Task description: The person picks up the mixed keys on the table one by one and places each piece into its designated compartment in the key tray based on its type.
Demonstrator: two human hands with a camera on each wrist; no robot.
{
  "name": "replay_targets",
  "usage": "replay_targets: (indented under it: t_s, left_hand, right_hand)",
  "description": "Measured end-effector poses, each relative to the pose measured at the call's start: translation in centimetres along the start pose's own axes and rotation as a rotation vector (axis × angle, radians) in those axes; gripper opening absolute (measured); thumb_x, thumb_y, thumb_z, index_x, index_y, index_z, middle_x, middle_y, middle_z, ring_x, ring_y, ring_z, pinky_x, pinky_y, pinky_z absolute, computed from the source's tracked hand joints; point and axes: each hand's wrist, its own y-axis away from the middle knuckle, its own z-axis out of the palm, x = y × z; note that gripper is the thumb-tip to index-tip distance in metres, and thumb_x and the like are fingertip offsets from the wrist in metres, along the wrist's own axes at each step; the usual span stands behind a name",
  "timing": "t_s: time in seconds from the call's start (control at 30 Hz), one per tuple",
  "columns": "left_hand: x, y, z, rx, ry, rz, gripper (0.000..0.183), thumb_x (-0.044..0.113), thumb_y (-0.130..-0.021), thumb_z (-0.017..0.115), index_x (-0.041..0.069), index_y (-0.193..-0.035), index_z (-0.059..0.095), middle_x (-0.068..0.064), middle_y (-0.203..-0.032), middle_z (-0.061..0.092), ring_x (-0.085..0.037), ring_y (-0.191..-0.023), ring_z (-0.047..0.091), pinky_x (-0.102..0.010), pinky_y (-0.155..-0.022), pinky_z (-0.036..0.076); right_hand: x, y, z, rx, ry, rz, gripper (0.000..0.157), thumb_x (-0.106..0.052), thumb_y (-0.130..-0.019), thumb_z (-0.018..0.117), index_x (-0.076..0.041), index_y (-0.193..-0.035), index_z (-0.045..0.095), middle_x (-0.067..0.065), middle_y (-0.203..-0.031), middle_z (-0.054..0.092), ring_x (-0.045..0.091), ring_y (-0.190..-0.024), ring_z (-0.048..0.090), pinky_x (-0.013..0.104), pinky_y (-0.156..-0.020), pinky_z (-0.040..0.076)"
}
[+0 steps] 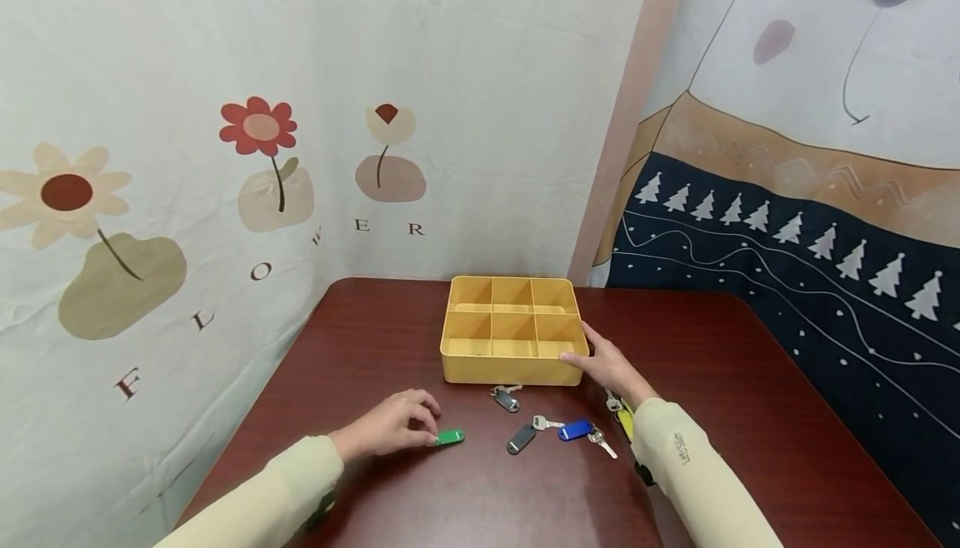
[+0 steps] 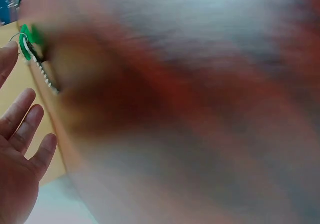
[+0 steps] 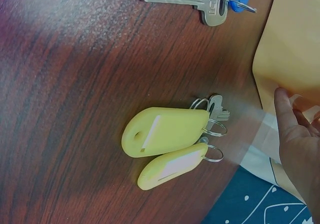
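My left hand [image 1: 393, 423] pinches a green key tag [image 1: 450, 437] at its fingertips, in front of the box's left side. In the left wrist view the green key tag [image 2: 31, 39] shows with its ring and a key hanging along it, while the other fingers are spread. My right hand [image 1: 606, 363] grips the front right corner of a yellow six-compartment box [image 1: 517, 371], thumb at the front rim and fingers along the right side. Part of that hand [image 3: 295, 134] shows in the right wrist view against the box wall.
Before the box lie a grey key tag [image 1: 507, 401], a darker grey key tag [image 1: 521, 439] and a blue key tag [image 1: 575, 430], with keys. Two yellow key tags [image 3: 167, 130] lie under the right forearm. The brown table [image 1: 375, 340] meets printed curtains [image 1: 480, 115] behind.
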Motion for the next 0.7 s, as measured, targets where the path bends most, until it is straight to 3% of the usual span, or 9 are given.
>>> replay_targets:
  t_s: [0.2,0.33,0.5,0.7]
  left_hand:
    - [0.8,-2.3,-1.5,0.065,0.076,-0.045,0.009,0.016,-0.088,0.076,0.023,-0.082,0.074,-0.007,-0.11,0.065,-0.023,-0.103,0.06,-0.04,-0.091,0.048]
    - [1.3,-4.4,-2.7,0.153,0.149,-0.09,0.007,0.016,-0.088,0.076,0.02,-0.083,0.074,-0.005,-0.111,0.065,-0.024,-0.105,0.061,-0.043,-0.092,0.048]
    - [1.7,-7.8,-4.5,0.253,0.221,-0.158,0.004,0.016,-0.089,0.075,0.014,-0.086,0.075,-0.006,-0.112,0.065,-0.026,-0.102,0.062,-0.042,-0.084,0.05]
    - [1.4,-12.5,-6.2,0.318,0.258,-0.259,0.007,0.017,-0.09,0.074,0.01,-0.09,0.076,-0.008,-0.116,0.067,-0.027,-0.115,0.058,-0.047,-0.099,0.045]
  right_hand:
    - [0.0,0.0,0.0,0.001,-0.002,-0.008,0.099,-0.055,-0.087,0.069,-0.013,-0.16,0.016,0.022,-0.158,0.029,0.042,-0.142,0.029,0.064,-0.11,0.025]
    - [0.1,0.0,0.0,-0.001,-0.007,-0.015,0.098,-0.053,-0.088,0.069,-0.014,-0.16,0.015,0.021,-0.158,0.029,0.041,-0.142,0.03,0.063,-0.111,0.025]
    - [0.0,0.1,0.0,0.003,-0.027,-0.008,0.094,-0.047,-0.089,0.07,-0.016,-0.16,0.016,0.02,-0.158,0.03,0.039,-0.142,0.032,0.062,-0.111,0.024]
    - [-0.1,0.1,0.0,0.0,-0.017,0.009,0.095,-0.051,-0.089,0.069,-0.017,-0.16,0.016,0.02,-0.158,0.029,0.04,-0.143,0.029,0.063,-0.11,0.026]
